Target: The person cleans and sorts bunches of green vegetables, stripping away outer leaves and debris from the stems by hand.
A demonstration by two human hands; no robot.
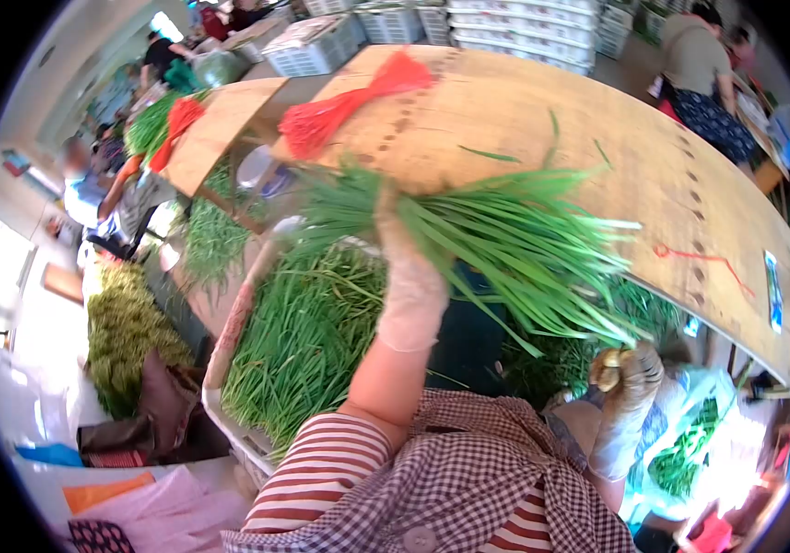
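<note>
A loose bunch of long green leafy stalks (505,226) spreads across the front edge of the wooden table (468,101). My left hand (399,230), in a pale glove, is closed around the bunch near its leafy left part; its fingers are partly hidden by the leaves. The pale stalk ends fan out to the right. Just below those ends is my right hand (627,373), in a dirty glove, with its fingers curled; what it holds, if anything, cannot be made out. Under my left arm a white crate (220,369) holds many more green stalks (303,341).
A bundle of red ties (349,101) lies on the table, with one red string (708,256) farther right. White crates (524,32) are stacked behind. People sit or stand at the left and upper right. A clear bag (690,442) of greens is at lower right.
</note>
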